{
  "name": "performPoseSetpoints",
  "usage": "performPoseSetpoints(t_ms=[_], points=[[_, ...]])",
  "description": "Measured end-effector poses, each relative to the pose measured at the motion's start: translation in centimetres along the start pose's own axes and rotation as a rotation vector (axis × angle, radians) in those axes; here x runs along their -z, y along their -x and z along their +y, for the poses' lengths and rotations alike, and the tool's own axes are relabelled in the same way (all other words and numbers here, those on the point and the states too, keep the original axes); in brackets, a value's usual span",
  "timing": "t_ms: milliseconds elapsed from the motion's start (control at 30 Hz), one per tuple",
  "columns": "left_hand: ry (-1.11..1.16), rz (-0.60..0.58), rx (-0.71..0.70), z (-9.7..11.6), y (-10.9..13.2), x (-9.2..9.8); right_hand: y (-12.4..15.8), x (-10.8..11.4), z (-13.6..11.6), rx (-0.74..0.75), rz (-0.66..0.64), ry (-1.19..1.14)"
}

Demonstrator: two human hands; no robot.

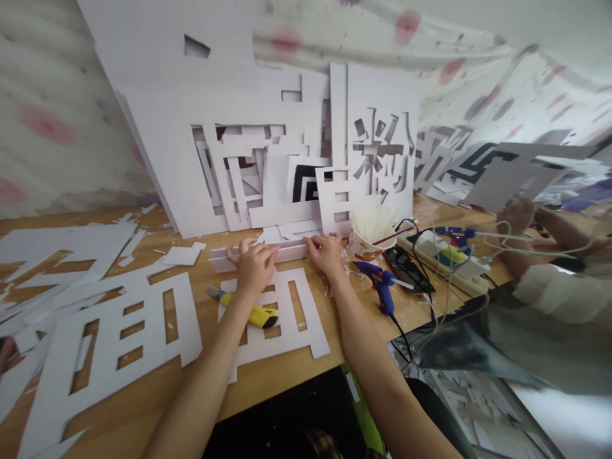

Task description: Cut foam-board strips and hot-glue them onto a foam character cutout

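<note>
A long white foam strip [287,251] lies across the wooden table [296,373] in front of me. My left hand [252,264] rests on its left part with the fingers curled over it. My right hand [326,252] presses on its right end, fingers bent down onto it. Under my forearms lies a white cut-out character [291,319]. A yellow utility knife [253,312] lies beside my left wrist. A blue glue gun [380,284] sits just right of my right hand.
Large white cut-out boards [215,146] lean against the back wall. More cut-outs [119,331] and scraps cover the left of the table. A paper cup of sticks [373,236], a power strip [444,255] and cables stand to the right, where another person's hands [519,220] hold a board.
</note>
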State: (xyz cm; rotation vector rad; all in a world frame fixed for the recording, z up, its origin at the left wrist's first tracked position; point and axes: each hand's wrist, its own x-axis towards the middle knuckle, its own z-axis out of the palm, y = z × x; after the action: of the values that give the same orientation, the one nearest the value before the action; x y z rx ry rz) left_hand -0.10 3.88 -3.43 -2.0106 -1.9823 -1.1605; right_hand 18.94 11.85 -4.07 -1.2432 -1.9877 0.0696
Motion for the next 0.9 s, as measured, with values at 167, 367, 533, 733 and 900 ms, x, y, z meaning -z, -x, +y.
performPoseSetpoints(t_ms=[167, 367, 533, 733, 900], points=[[0.002, 0.015, -0.01, 0.04, 0.01, 0.0, 0.11, -0.1, -0.06, 0.007, 0.027, 0.009], [0.004, 0.036, 0.015, 0.31, -0.01, 0.05, 0.05, 0.14, 0.36, -0.029, 0.111, 0.036], [-0.022, 0.064, 0.052, 0.17, -0.12, 0.15, -0.01, 0.45, 0.68, -0.034, 0.12, 0.032], [-0.024, 0.068, 0.044, 0.11, -0.24, 0.24, 0.12, 0.26, 0.37, -0.005, 0.043, -0.003], [0.023, 0.069, 0.074, 0.02, -0.23, 0.05, 0.05, 0.2, 0.27, -0.003, 0.025, -0.016]])
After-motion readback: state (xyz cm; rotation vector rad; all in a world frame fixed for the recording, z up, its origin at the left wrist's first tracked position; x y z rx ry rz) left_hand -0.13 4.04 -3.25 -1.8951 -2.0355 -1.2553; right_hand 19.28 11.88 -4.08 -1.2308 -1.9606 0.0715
